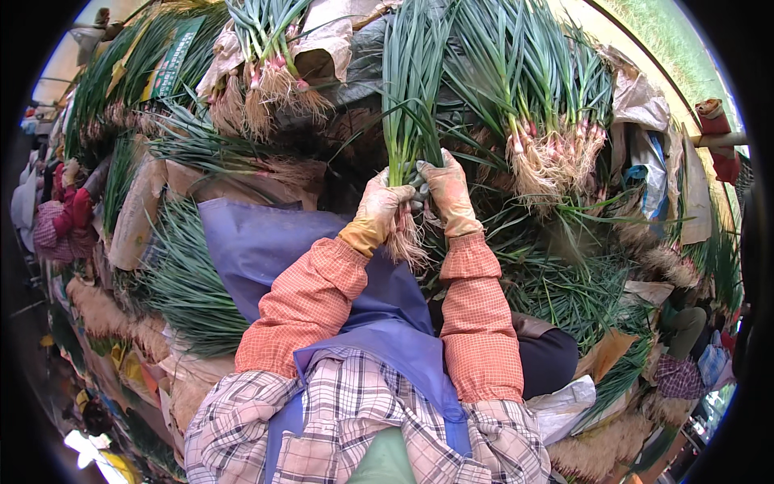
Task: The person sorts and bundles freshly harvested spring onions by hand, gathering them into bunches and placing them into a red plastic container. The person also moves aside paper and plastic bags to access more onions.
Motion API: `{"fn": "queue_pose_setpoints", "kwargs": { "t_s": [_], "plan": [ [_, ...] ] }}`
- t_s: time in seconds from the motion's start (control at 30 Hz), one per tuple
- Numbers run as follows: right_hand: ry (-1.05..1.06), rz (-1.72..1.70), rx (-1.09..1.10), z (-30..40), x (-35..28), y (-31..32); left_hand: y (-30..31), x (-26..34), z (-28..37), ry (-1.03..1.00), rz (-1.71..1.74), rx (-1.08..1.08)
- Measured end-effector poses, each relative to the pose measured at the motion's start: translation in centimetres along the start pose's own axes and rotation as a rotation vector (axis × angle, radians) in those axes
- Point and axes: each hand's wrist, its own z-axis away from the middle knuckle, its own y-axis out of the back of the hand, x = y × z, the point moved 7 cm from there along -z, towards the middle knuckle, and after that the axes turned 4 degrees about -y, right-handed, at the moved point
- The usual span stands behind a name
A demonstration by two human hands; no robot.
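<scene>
My left hand, in a stained pale glove, is closed around the lower stems of a green garlic bunch. The bunch's long leaves point away from me, and its pinkish bulbs and stringy roots hang below my fist. Beside it, my right hand, gloved too, pinches stems at the right side of the same bunch. Its fingertips are partly hidden among the stems. Under both hands a blue apron covers my lap.
Root-on bunches lie ahead at left and right. A loose leaf heap spreads by my right knee. More green garlic lies at left. People work at far left and far right.
</scene>
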Motion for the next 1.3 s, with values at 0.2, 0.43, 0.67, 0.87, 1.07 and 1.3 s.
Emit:
{"fn": "queue_pose_setpoints", "kwargs": {
  "t_s": [0.2,0.43,0.67,0.87,1.07,1.3],
  "plan": [
    [0.216,-0.265,0.343,-1.2,1.9,6.2,0.1,0.5,0.3,-0.011,0.031,0.03],
    [-0.219,1.221,-0.586,4.8,8.5,4.5,-0.5,5.2,0.4,-0.201,-0.194,-0.064],
    [0.165,0.53,-0.119,2.8,-5.3,-0.2,0.9,3.9,-0.2,-0.156,-0.165,-0.011],
    [0.899,1.025,-0.093,3.0,-5.1,-5.0,2.1,2.8,-0.9,-0.126,-0.236,-0.033],
    [0.186,0.995,0.281,-0.8,-3.5,6.1,3.9,3.4,-0.9,-0.15,-0.254,0.101],
    [-0.079,1.056,0.003,-4.2,2.8,1.3,-2.3,3.1,0.1,0.071,-0.116,-0.256]
  ]
}}
